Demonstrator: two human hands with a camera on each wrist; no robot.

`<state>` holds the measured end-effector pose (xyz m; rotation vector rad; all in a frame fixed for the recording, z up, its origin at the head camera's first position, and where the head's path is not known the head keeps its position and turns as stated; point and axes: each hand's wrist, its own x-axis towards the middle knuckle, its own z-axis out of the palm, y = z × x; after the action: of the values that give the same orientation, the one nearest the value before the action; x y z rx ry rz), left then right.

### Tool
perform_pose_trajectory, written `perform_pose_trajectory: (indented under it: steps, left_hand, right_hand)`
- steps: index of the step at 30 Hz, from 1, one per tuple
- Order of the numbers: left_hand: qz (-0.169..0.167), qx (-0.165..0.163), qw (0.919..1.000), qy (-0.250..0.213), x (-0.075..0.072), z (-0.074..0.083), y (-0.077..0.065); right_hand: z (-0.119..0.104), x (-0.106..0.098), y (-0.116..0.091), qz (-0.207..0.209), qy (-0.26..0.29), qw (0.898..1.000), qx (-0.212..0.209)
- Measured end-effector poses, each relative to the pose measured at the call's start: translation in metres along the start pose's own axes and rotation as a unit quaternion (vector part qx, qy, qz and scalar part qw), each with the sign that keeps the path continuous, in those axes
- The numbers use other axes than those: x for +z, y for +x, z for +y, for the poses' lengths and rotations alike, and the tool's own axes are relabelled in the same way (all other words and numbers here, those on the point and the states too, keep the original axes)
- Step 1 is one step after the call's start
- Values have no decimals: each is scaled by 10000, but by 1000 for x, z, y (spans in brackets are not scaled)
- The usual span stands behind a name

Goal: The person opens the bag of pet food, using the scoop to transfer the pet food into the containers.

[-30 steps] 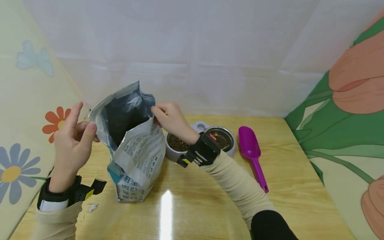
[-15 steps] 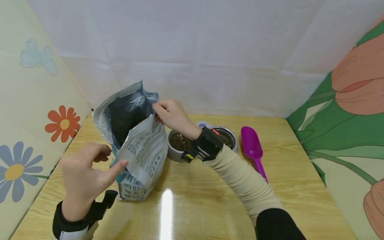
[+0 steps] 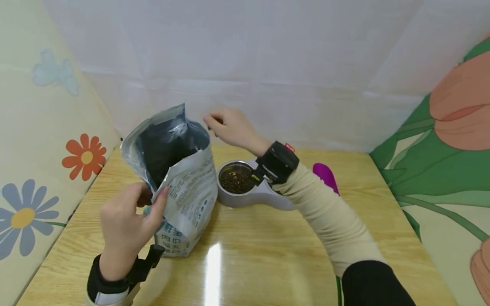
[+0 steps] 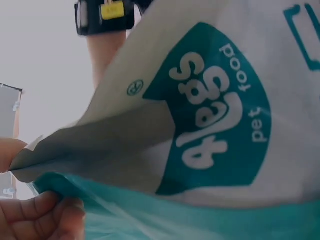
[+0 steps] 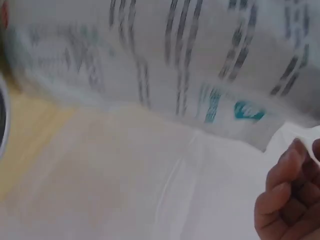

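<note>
A white and teal pet food bag (image 3: 187,191) stands upright on the table, its mouth gaping and its silvery lining showing. My left hand (image 3: 128,216) pinches the near left edge of the mouth between thumb and fingers. In the left wrist view, the pinched edge folds inward beside the teal "4legs pet food" logo (image 4: 215,120). My right hand (image 3: 231,127) is in the air just beyond the bag's right rim, fingers loosely curled and holding nothing. The right wrist view shows those fingers (image 5: 277,200) apart from the bag's printed side (image 5: 165,60).
A grey double pet bowl (image 3: 245,199) sits right of the bag, with brown kibble (image 3: 235,180) in its left dish. My right forearm covers most of its right dish. A purple scoop (image 3: 324,174) lies farther right, mostly hidden by the arm. White sheeting (image 3: 291,76) hangs behind.
My left hand has come down and right from beside the bag and taken hold of its near left edge. My right hand has let go of the right rim and moved slightly up and right.
</note>
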<state>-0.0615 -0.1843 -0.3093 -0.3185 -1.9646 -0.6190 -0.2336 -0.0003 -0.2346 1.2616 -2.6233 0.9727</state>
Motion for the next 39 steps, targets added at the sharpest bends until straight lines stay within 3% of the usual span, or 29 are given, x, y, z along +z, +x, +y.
perform_pose_trajectory:
  steps: [2,5,10,14,18,21,24,32,39]
  left_hand:
    - [16,42,10000,-71,2,2,-1]
    - [58,123,9998,-158,5,6,-4]
    - [70,218,9993,-283,8,10,-8]
    - [18,176,9994,-291,6,12,-9]
    - [-73,122,9996,-252,4,14,-10]
    - [-241,135,9993,-267,1,15,-11]
    - [-422,349,9983,-182,-1,16,-12]
    - [-786,652,9943,-308,-3,23,-18]
    - [-658,819,9927,-588,-3,27,-23]
  right_hand:
    - [1,-5,8,-79,-752,9971,-42]
    - [3,-9,21,-389,-1679,9847,-271]
    - [4,-9,43,-890,-2545,9605,-692]
    - [0,-2,55,-1167,-2675,9505,-1062]
    - [-3,4,61,-1007,-2629,9511,-1269]
    - [-4,5,62,-768,-2672,9524,-1249]
    - [-5,5,64,-681,-2742,9520,-1179]
    - [-1,0,65,-666,-3166,9410,-992]
    - [9,1,62,-439,-3210,9411,-971]
